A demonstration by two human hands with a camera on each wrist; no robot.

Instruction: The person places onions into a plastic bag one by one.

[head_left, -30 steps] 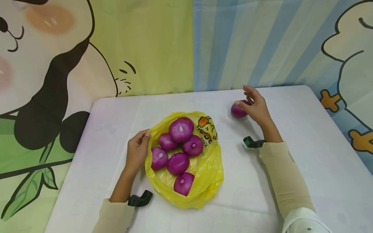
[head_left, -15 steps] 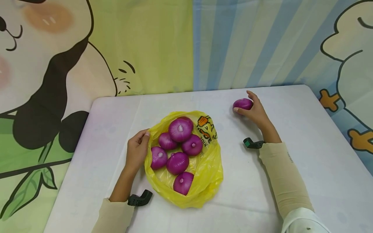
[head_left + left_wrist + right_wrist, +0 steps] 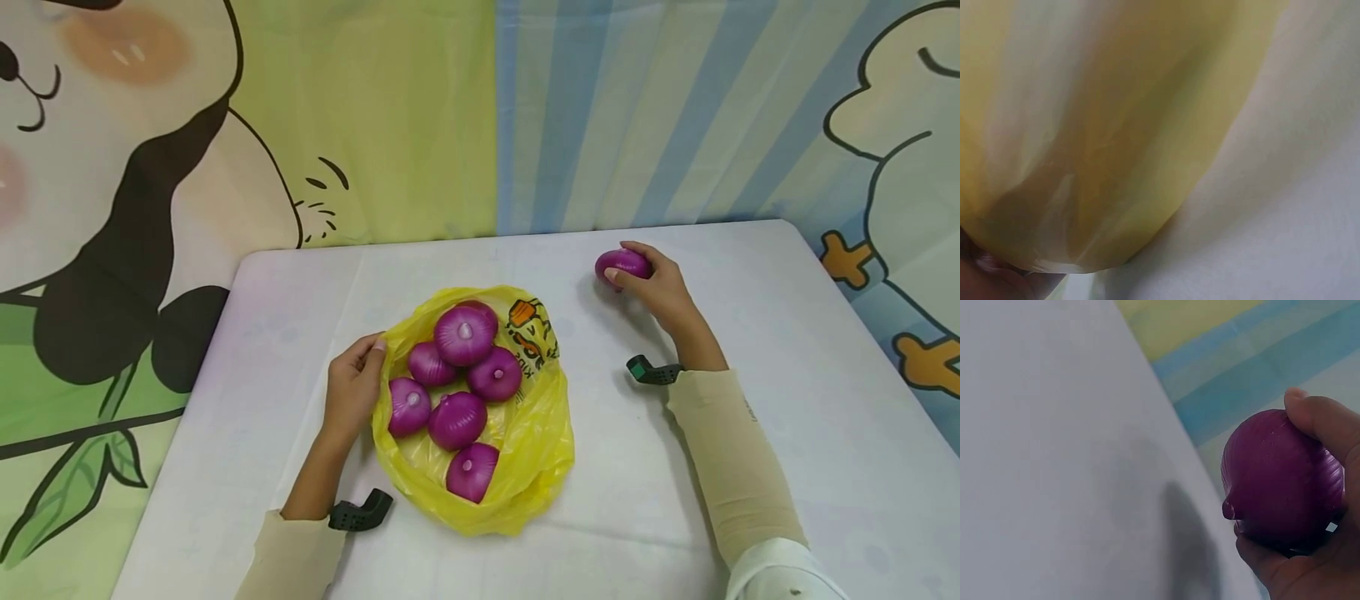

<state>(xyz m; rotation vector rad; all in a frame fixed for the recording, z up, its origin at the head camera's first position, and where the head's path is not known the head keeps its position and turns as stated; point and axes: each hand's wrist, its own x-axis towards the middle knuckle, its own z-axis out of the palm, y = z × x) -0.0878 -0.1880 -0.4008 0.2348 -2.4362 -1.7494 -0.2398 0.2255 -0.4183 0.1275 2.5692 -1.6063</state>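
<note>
A yellow plastic bag (image 3: 551, 433) with a printed logo lies open-mouthed at the middle of the white table. Several purple onions sit inside it, among them a large onion (image 3: 465, 336) near the top. My left hand (image 3: 354, 383) pinches the left rim of the bag; in the left wrist view the yellow plastic (image 3: 1147, 125) covers most of the picture. Toward the back right, my right hand (image 3: 663, 287) grips a single red onion (image 3: 622, 265) between thumb and fingers. The right wrist view shows that onion (image 3: 1275, 478) close up, its pointed tip facing left.
The white table (image 3: 480, 567) ends at a back edge against a printed cloth (image 3: 420, 125) with cartoon animals. Black camera mounts stick out from the left wrist (image 3: 362, 510) and the right wrist (image 3: 652, 369).
My right hand's fingers have closed around the lone onion, which has turned and shifted slightly. The left hand and the bag have stayed in place.
</note>
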